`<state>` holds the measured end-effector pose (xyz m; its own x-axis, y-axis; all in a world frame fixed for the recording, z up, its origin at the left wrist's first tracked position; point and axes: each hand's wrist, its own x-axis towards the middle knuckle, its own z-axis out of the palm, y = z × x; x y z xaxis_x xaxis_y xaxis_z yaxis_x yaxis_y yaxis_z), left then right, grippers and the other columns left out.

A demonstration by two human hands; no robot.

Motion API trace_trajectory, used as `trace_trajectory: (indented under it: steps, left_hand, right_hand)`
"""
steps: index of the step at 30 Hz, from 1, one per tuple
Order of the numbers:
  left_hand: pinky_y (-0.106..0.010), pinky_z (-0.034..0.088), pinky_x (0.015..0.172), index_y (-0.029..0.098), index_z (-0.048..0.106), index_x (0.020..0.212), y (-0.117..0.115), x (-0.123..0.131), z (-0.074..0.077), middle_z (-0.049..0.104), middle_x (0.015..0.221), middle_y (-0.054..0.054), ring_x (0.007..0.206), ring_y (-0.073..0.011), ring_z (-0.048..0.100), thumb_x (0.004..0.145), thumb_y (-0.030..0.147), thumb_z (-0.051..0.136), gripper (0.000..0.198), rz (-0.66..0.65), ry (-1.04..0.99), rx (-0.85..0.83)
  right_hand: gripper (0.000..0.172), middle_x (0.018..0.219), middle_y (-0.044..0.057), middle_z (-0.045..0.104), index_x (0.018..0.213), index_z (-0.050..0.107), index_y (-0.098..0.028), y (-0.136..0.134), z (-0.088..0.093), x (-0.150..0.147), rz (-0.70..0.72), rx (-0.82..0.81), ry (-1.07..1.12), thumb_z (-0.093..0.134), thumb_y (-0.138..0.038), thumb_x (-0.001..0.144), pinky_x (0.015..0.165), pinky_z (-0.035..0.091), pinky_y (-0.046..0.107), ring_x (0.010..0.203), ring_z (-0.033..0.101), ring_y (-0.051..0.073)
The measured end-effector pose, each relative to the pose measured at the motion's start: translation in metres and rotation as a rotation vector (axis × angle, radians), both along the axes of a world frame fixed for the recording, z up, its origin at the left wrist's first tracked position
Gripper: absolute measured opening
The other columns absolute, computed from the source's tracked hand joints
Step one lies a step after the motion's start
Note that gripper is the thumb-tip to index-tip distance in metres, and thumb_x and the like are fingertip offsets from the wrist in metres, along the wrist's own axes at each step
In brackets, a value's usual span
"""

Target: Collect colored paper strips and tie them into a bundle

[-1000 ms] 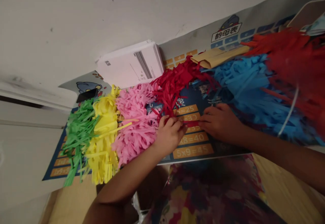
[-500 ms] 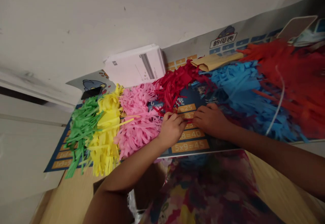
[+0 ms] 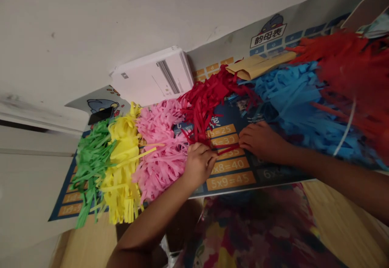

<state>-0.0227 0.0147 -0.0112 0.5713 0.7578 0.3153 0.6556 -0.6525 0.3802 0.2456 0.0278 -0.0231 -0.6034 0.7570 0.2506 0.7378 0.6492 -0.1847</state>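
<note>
Between my two hands runs a thin dark-red paper strip [image 3: 228,149], pulled nearly straight above the printed times-table mat. My left hand [image 3: 199,163] pinches its left end, beside the pink fringed paper [image 3: 162,160]. The other end goes under the curled fingers of my right hand [image 3: 263,141], which rests on the mat [image 3: 225,116] near the blue fringe [image 3: 291,98]. Just beyond my left hand lies a heap of dark-red fringed paper [image 3: 209,92], with loose strands trailing down toward it.
Yellow fringe [image 3: 124,150] and green fringe [image 3: 94,148] lie at the left, some strands over the table edge. Orange-red fringe [image 3: 358,69] piles up at the right. Against the wall are a white box [image 3: 148,77], a tan paper piece [image 3: 258,66] and a black phone-like object [image 3: 101,115].
My hands have moved apart, so a longer stretch of the red strip shows between them. The camera view has shifted slightly.
</note>
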Motion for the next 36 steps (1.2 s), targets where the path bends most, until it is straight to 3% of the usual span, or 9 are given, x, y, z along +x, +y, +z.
trace_trajectory:
  steps: [5, 12, 16, 19, 22, 29, 31, 33, 36]
  left_hand:
    - [-0.034, 0.042, 0.074, 0.02, 0.073, 0.082, 0.002, 0.0, 0.002, 0.069, 0.078, -0.004, 0.08, -0.0184, 0.057, 0.092, 0.031, 0.063, 0.018, 0.05, -0.037, -0.133]
    - [-0.037, 0.035, 0.071, 0.019, 0.067, 0.077, 0.003, 0.007, 0.003, 0.067, 0.079, -0.005, 0.08, -0.0207, 0.056, 0.091, 0.03, 0.061, 0.019, 0.111, 0.123, -0.086]
    - [-0.04, 0.032, 0.075, 0.023, 0.07, 0.097, 0.0, 0.01, 0.005, 0.069, 0.092, -0.004, 0.088, -0.0214, 0.055, 0.094, 0.025, 0.059, 0.012, 0.033, 0.204, 0.021]
    - [-0.042, 0.029, 0.08, 0.03, 0.071, 0.104, -0.004, 0.011, 0.006, 0.07, 0.096, -0.002, 0.094, -0.0216, 0.053, 0.096, 0.022, 0.057, 0.018, -0.061, 0.226, 0.168]
    - [-0.042, 0.03, 0.081, 0.026, 0.072, 0.101, -0.006, 0.013, 0.005, 0.069, 0.093, -0.003, 0.094, -0.0215, 0.054, 0.095, 0.024, 0.058, 0.016, -0.099, 0.257, 0.211]
    - [-0.042, 0.032, 0.09, 0.022, 0.069, 0.101, -0.003, 0.014, -0.008, 0.074, 0.096, -0.002, 0.095, -0.0169, 0.061, 0.095, 0.023, 0.058, 0.013, -0.09, 0.144, 0.357]
    - [-0.042, 0.031, 0.092, 0.021, 0.069, 0.103, -0.007, 0.01, 0.003, 0.076, 0.098, -0.001, 0.093, -0.0156, 0.063, 0.096, 0.019, 0.057, 0.013, -0.085, 0.107, 0.445]
    - [-0.043, 0.03, 0.097, 0.021, 0.068, 0.107, -0.018, 0.004, 0.027, 0.076, 0.101, -0.001, 0.093, -0.0161, 0.065, 0.096, 0.016, 0.057, 0.016, -0.109, 0.055, 0.536]
    - [-0.043, 0.028, 0.103, 0.021, 0.068, 0.112, -0.041, -0.004, 0.073, 0.077, 0.1, -0.001, 0.095, -0.016, 0.067, 0.095, 0.015, 0.058, 0.021, -0.198, -0.01, 0.603]
  right_hand:
    - [0.013, 0.096, 0.006, 0.066, 0.089, 0.066, -0.018, 0.006, 0.01, -0.003, 0.008, -0.149, -0.029, 0.054, -0.022, 0.094, 0.078, 0.026, 0.036, 0.089, 0.052, 0.022]
    - [0.015, 0.085, 0.005, 0.064, 0.078, 0.065, -0.018, 0.007, 0.022, -0.013, -0.076, -0.199, -0.087, 0.056, -0.023, 0.089, 0.074, 0.025, 0.036, 0.082, 0.051, 0.021]
    - [0.012, 0.088, 0.006, 0.067, 0.083, 0.067, -0.019, 0.001, 0.024, -0.017, -0.117, -0.104, -0.101, 0.058, -0.024, 0.089, 0.076, 0.025, 0.038, 0.088, 0.053, 0.023]
    - [0.016, 0.093, 0.004, 0.071, 0.089, 0.068, -0.021, -0.004, 0.021, -0.021, 0.071, 0.014, -0.045, 0.054, -0.014, 0.092, 0.083, 0.026, 0.04, 0.097, 0.054, 0.022]
    - [0.024, 0.088, 0.002, 0.07, 0.085, 0.068, -0.02, -0.006, 0.016, -0.025, 0.212, 0.132, -0.064, 0.049, -0.012, 0.096, 0.086, 0.028, 0.041, 0.092, 0.055, 0.019]
    - [0.03, 0.081, 0.001, 0.067, 0.08, 0.067, -0.024, -0.014, 0.038, -0.045, 0.158, 0.216, -0.172, 0.045, -0.011, 0.096, 0.083, 0.037, 0.042, 0.087, 0.057, 0.021]
    - [0.03, 0.078, 0.002, 0.067, 0.078, 0.066, -0.023, -0.027, 0.051, -0.05, 0.074, 0.246, -0.139, 0.045, -0.013, 0.096, 0.079, 0.038, 0.042, 0.085, 0.058, 0.021]
    - [0.027, 0.079, 0.002, 0.069, 0.08, 0.067, -0.024, -0.046, 0.065, -0.051, -0.011, 0.234, -0.042, 0.047, -0.018, 0.097, 0.076, 0.038, 0.042, 0.082, 0.06, 0.021]
    - [0.025, 0.091, 0.003, 0.072, 0.091, 0.071, -0.026, -0.072, 0.088, -0.046, -0.062, -0.028, 0.334, 0.048, -0.031, 0.099, 0.077, 0.039, 0.04, 0.086, 0.062, 0.02]
